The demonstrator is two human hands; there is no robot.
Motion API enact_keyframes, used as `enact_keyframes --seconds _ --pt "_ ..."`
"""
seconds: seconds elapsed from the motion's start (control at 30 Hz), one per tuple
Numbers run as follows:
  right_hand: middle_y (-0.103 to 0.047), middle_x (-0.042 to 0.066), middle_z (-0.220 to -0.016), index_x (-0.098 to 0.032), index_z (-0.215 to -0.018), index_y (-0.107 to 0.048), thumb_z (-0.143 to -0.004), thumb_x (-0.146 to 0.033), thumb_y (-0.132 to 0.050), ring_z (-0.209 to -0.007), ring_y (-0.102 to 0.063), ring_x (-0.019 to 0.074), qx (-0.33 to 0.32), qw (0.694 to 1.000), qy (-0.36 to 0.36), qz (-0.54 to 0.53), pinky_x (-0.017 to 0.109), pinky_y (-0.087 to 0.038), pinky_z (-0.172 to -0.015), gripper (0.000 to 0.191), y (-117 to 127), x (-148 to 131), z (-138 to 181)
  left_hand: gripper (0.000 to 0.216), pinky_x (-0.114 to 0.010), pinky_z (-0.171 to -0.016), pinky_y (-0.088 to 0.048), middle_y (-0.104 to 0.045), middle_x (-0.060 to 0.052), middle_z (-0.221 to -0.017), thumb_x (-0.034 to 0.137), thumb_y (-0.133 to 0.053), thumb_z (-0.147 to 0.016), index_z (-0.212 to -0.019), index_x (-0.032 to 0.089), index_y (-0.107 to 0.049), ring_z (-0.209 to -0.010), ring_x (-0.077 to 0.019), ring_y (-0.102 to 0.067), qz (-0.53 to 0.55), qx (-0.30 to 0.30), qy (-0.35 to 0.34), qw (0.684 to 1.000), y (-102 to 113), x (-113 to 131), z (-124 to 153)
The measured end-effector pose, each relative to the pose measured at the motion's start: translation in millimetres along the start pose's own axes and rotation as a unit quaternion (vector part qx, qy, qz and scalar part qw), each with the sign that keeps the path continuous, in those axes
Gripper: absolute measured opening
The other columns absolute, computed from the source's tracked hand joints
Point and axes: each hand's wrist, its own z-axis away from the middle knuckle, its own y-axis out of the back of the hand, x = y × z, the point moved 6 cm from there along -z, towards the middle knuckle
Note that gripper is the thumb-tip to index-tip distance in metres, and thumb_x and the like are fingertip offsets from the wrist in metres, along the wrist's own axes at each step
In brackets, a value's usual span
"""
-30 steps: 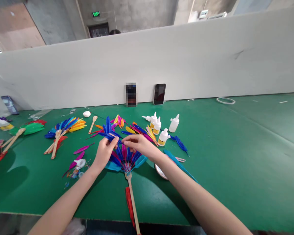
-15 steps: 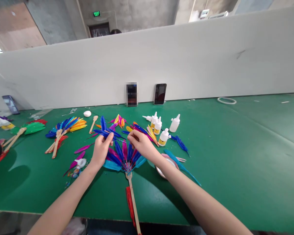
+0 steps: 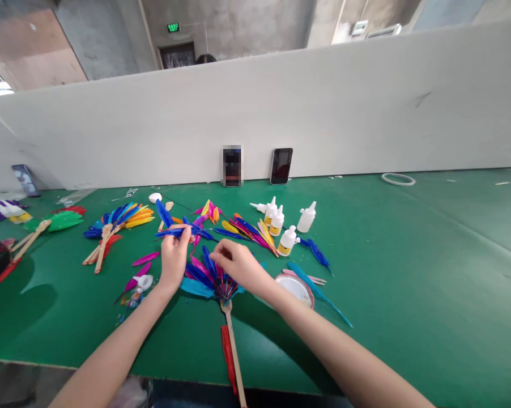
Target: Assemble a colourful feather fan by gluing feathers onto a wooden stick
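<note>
A half-built feather fan (image 3: 204,277) with blue, magenta and teal feathers lies on the green table (image 3: 408,255), its wooden handle (image 3: 234,351) pointing toward me. My left hand (image 3: 173,256) is closed on a small bunch of blue feathers (image 3: 174,226) held above the fan's left side. My right hand (image 3: 235,265) hovers over the fan's middle, fingers pinched together on a feather there; what exactly it grips is too small to make out.
Several white glue bottles (image 3: 281,224) stand behind the fan beside loose coloured feathers (image 3: 247,229). A round tape roll (image 3: 297,288) lies by my right forearm. Finished fans (image 3: 111,224) lie at left. Two phones (image 3: 280,165) lean on the white partition.
My left hand has carried the blue feathers up and to the left. My right hand has let go of them and dropped to the fan's middle.
</note>
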Motion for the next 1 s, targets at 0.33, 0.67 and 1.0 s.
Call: enact_keyframes --seconds 0.33,0.67,1.0 --pt "-0.061 0.004 -0.075 -0.018 -0.081 -0.055 -0.086 -0.031 -0.038 -0.067 -0.057 0.0155 -0.174 0.924 0.166 0.297 0.023 -0.032 -0.050 0.022 -74 -31 25 0.021 -0.024 -0.060 -0.041 -0.054 0.002 -0.061 0.038 -0.053 -0.072 -0.074 0.018 -0.053 -0.059 -0.0117 -0.054 -0.007 -0.020 -0.030 0.999 0 9 2" --pt "-0.061 0.006 -0.079 -0.016 -0.081 -0.056 -0.080 -0.020 -0.042 -0.069 -0.057 0.0170 -0.143 0.925 0.146 0.321 0.025 -0.039 -0.055 0.015 -58 -25 24 0.015 -0.023 -0.064 -0.042 -0.057 0.001 -0.071 0.033 -0.047 -0.078 -0.077 0.018 -0.053 -0.065 -0.0118 -0.055 -0.063 -0.086 -0.090 0.990 -4 11 4" --pt "-0.055 0.006 -0.080 -0.017 -0.080 -0.057 -0.075 -0.015 -0.052 -0.080 -0.053 0.0188 0.087 0.976 0.088 0.180 0.031 -0.041 -0.072 0.008 15 -8 0 0.018 -0.022 -0.059 -0.040 -0.053 0.002 -0.061 0.034 -0.047 -0.078 -0.073 0.017 -0.052 -0.059 -0.0125 -0.053 -0.062 -0.214 -0.069 0.972 -23 14 17"
